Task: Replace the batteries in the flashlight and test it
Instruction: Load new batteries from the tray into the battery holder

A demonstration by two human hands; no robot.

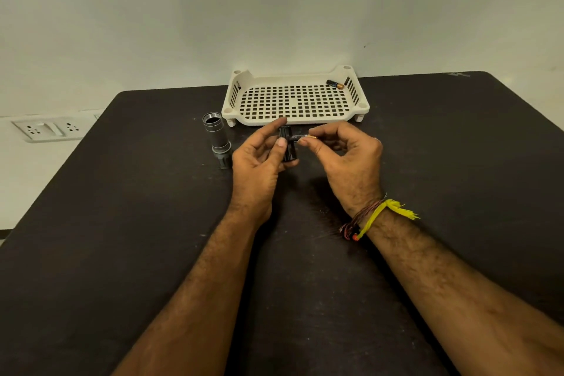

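My left hand [259, 159] grips a black battery holder [288, 143] between thumb and fingers above the dark table [122, 223]. My right hand [345, 156] pinches a small black and gold battery [305, 138] whose dark end meets the holder's side. The grey flashlight body [217, 137] lies on the table to the left of my hands, its open end facing the wall. A second black and gold battery [335, 84] lies in the far right corner of the cream perforated tray [235, 101].
The tray stands at the table's far edge against a pale wall. A white wall socket plate [45, 129] sits low at the left, beyond the table's edge. Thread bands circle my right wrist [366, 220].
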